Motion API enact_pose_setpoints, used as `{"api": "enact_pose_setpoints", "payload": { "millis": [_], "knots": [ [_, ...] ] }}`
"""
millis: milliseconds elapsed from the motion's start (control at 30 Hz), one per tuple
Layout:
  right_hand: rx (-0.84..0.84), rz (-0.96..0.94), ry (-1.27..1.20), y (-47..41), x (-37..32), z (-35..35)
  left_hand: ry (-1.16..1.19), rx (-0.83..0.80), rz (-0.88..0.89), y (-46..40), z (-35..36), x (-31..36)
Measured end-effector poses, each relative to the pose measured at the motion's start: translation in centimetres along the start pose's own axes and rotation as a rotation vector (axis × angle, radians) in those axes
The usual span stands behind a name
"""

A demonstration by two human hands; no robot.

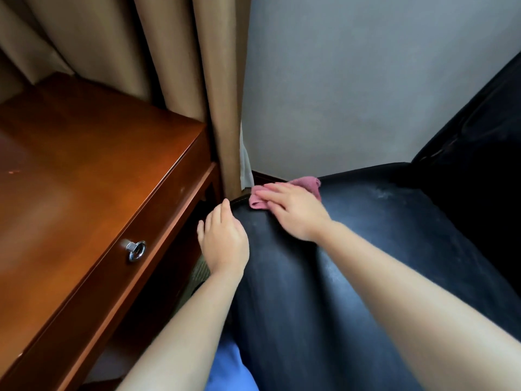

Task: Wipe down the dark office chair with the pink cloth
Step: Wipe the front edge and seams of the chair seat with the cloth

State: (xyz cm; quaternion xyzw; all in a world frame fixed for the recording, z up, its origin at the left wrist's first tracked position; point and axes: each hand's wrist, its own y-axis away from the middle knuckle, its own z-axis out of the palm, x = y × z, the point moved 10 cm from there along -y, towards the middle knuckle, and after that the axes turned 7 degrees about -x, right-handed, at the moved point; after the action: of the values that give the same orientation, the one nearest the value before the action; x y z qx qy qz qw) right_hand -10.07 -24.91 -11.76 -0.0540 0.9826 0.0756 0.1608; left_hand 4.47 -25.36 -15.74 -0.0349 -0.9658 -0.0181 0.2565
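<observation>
The dark office chair (352, 277) fills the lower right; its black leather seat shows pale dusty streaks, and its backrest rises at the far right. The pink cloth (308, 184) lies crumpled at the seat's far left corner. My right hand (293, 210) presses flat on the cloth, fingers pointing left, covering most of it. My left hand (222, 241) grips the seat's left edge just below that corner, thumb on top and fingers curled over the side.
A reddish wooden desk (84, 170) with a metal ring drawer pull (135, 249) stands close on the left, leaving a narrow gap to the chair. Tan curtains (197, 66) hang behind it. A grey wall (366, 80) with dark baseboard backs the chair.
</observation>
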Motion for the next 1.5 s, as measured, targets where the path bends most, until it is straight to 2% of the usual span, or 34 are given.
{"api": "enact_pose_setpoints", "payload": {
  "millis": [100, 133, 200, 267, 333, 433, 500, 533, 600, 667, 767, 800, 900, 967, 1033, 1133, 1233, 1500],
  "knots": [
    [0.091, 0.251, -0.033, 0.8, 6.9, -1.8, -0.018, -0.064, 0.103, -0.1, 0.3, 1.5],
    [0.091, 0.319, -0.004, 1.2, 7.3, -1.7, -0.008, -0.079, 0.112, -0.1, 0.4, 1.9],
    [0.037, 0.288, 0.027, 1.3, 4.7, -0.4, 0.004, -0.090, 0.110, 0.2, 0.5, 2.4],
    [-0.038, 0.131, -0.017, 1.8, 1.5, 0.6, -0.031, -0.101, 0.146, 0.3, 0.3, 3.3],
    [-0.052, 0.061, -0.120, 2.5, 2.5, -0.5, -0.087, -0.132, 0.224, 0.2, 0.6, 4.4],
    [0.086, 0.299, -0.225, 2.7, 10.4, -3.6, -0.141, -0.163, 0.344, -0.2, 1.1, 6.1],
    [0.091, 0.360, -0.064, 2.7, 10.4, -3.0, -0.136, -0.161, 0.377, -0.5, 1.5, 7.0],
    [0.078, 0.297, 0.010, 2.4, 8.7, -2.1, -0.123, -0.154, 0.387, -0.7, 1.5, 7.5],
    [0.043, 0.134, 0.005, 3.0, 5.2, -0.7, -0.105, -0.136, 0.389, -0.8, 1.6, 8.5],
    [0.069, 0.070, -0.035, 4.1, 6.5, -1.8, -0.128, -0.169, 0.385, -0.7, 1.8, 9.4],
    [0.151, 0.343, -0.056, 6.3, 13.8, -4.1, -0.209, -0.222, 0.422, 0.2, 2.3, 10.2],
    [0.149, 0.384, -0.044, 7.1, 14.1, -3.9, -0.239, -0.236, 0.426, 0.5, 2.4, 10.2],
    [0.111, 0.211, -0.039, 8.7, 9.0, -1.9, -0.296, -0.271, 0.391, 2.1, 2.5, 10.2],
    [0.074, 0.168, -0.074, 11.1, 7.0, -1.7, -0.306, -0.308, 0.413, 4.0, 2.3, 10.9],
    [0.126, 0.230, -0.186, 13.7, 7.1, -2.6, -0.299, -0.346, 0.470, 6.2, 1.9, 12.1],
    [0.320, 0.472, -0.512, 18.6, 7.8, -4.2, -0.298, -0.382, 0.535, 9.0, 0.0, 13.4],
    [0.376, 0.519, -0.782, 22.8, 5.4, -4.4, -0.342, -0.378, 0.590, 12.3, -2.4, 14.2],
    [0.340, 0.648, -0.887, 32.4, -2.4, -3.9, -0.354, -0.382, 0.646, 20.7, -7.8, 14.6]
  ]
}}
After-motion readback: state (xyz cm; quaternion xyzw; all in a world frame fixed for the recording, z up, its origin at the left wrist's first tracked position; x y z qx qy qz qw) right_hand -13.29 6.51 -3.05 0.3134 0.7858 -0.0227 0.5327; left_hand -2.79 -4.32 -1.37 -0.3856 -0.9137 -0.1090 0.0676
